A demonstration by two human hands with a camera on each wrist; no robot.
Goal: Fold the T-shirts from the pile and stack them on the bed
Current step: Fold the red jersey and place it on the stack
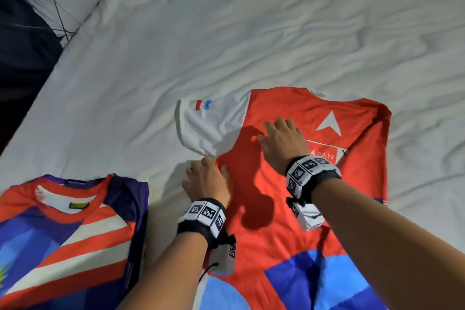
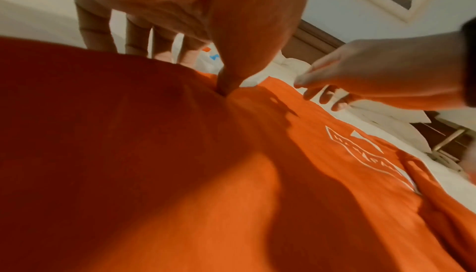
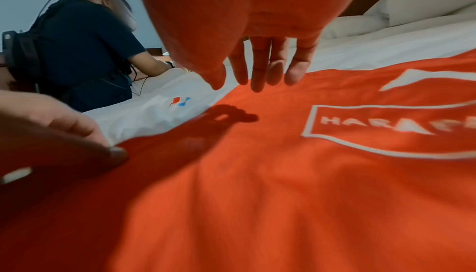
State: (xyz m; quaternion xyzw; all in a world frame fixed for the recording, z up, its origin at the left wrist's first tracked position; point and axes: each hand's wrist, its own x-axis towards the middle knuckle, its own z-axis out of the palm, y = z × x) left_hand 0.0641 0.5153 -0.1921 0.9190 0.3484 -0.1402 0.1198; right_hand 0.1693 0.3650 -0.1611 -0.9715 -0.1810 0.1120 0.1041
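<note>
A red T-shirt (image 1: 276, 234) with white sleeves and a blue hem patch lies spread flat on the white bed (image 1: 251, 33). Its left sleeve (image 1: 208, 126) sticks out to the side. My left hand (image 1: 206, 178) is at the shirt's left edge under that sleeve. There its thumb (image 2: 226, 87) lies on top of the red cloth (image 2: 180, 174) and its fingers reach beneath the edge, pinching it. My right hand (image 1: 279, 138) hovers just over the chest beside the white logo, fingers (image 3: 257, 68) straight, casting a shadow on the shirt (image 3: 257, 195).
A folded shirt with red, white and blue flag stripes (image 1: 63, 234) lies at the lower left. Another person in dark clothes (image 3: 85, 48) with cables stands at the bed's far left corner. Pillows (image 3: 425, 1) lie at the headboard. Rumpled bare sheet stretches beyond the red shirt.
</note>
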